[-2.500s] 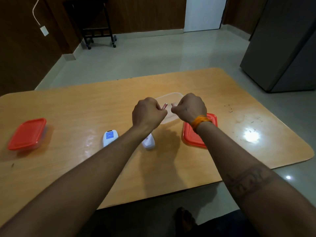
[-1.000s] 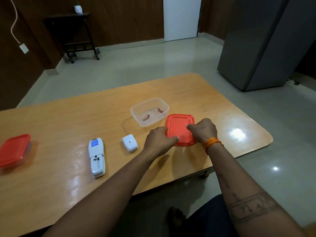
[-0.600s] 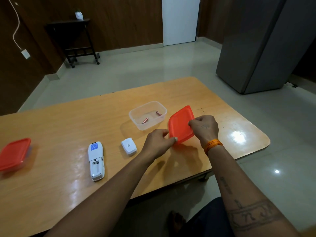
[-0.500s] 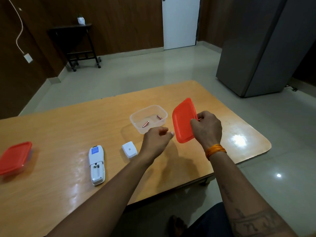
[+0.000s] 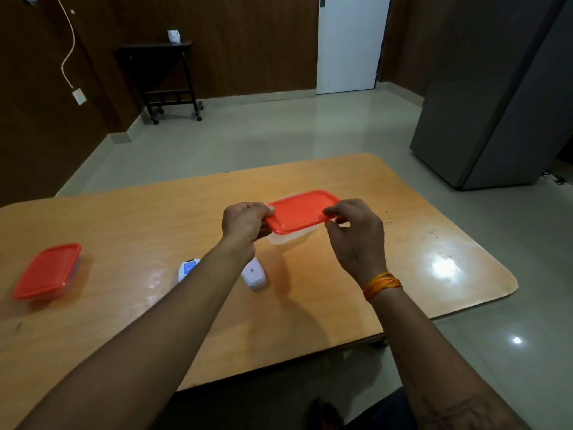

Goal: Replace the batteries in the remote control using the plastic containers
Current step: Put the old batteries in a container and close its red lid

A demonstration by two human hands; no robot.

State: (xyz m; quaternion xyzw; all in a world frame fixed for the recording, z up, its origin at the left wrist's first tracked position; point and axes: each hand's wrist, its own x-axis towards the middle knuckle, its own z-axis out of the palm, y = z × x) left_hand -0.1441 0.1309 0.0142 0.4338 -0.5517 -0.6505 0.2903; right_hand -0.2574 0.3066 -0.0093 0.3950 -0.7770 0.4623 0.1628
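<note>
An orange lid lies flat over the clear plastic container at the middle of the wooden table. My left hand pinches the lid's left edge, and my right hand pinches its right edge. The container's inside is hidden under the lid. The white remote control lies partly behind my left forearm. Its white battery cover rests on the table beside that forearm.
A second container with an orange lid stands closed at the table's left side. Beyond the table are a grey cabinet on the right, a dark side table at the back and a white door.
The two batteries went into the clear container. Both hands then lifted the orange lid from the table's right, tilted it up, and brought it flat over the container.
</note>
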